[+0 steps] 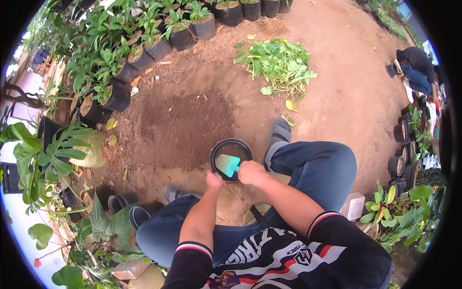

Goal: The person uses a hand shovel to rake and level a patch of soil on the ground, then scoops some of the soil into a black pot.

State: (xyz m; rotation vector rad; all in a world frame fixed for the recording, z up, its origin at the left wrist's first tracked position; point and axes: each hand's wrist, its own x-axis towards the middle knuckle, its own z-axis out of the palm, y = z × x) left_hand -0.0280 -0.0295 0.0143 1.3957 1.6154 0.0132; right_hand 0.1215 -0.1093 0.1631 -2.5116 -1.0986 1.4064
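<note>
A round black plastic plant pot point(213, 158) stands on the ground between my feet, with dark soil point(232, 149) visible inside it. My right hand point(251, 172) grips the handle of a turquoise hand trowel point(227, 164), whose blade lies over the pot's mouth. At the pot's near left rim is my left hand point(215, 180); its fingers curl at the rim and seem to hold it, though the fingertips are partly hidden. Just beyond the pot spreads a patch of dark loose soil point(184, 126).
Cut green leafy stems point(278, 65) lie heaped on the bare earth ahead. Potted plants in black grow bags point(183, 38) curve along the left and back. Stacked black pots point(397, 164) line the right side, where another person point(417, 68) bends over. Empty pots point(121, 202) sit by my left knee.
</note>
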